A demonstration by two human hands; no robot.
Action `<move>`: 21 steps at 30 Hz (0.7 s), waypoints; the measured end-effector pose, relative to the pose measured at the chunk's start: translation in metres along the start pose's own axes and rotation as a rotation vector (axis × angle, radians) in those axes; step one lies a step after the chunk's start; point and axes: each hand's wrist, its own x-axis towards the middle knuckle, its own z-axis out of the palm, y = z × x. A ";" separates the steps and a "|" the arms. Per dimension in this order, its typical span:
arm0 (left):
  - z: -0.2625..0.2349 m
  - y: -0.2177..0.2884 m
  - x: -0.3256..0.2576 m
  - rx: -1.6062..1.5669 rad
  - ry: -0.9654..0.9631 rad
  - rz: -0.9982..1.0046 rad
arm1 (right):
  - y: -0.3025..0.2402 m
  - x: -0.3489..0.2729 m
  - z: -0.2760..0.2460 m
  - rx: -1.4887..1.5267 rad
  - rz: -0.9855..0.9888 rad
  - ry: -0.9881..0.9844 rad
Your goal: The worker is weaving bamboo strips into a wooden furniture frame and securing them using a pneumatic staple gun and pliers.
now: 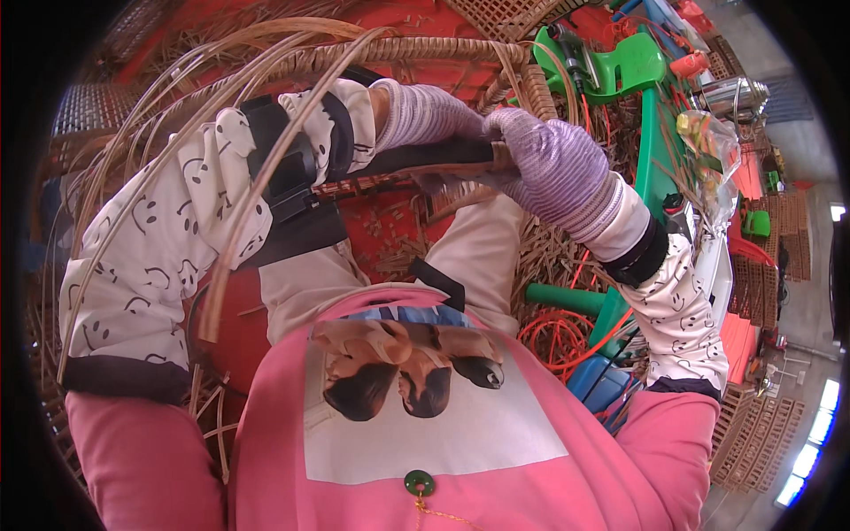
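Note:
Both my hands wear striped grey-purple knit gloves and meet above my knees at a woven rattan frame. My left hand reaches across with its fingers bent down at the meeting point; what they pinch is hidden. My right hand is closed in a fist at the end of a flat brown rattan strip, which runs left beneath a dark band. Long loose rattan strips arch over my left forearm.
A green plastic stool stands at right, with a dark power tool on its green top. Orange hose coils below it. Rattan scraps litter the red floor covering. A clear plastic bag and woven pieces are farther right.

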 end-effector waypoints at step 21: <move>0.018 0.004 -0.031 -0.315 0.065 0.110 | 0.002 -0.019 0.014 0.279 0.068 0.044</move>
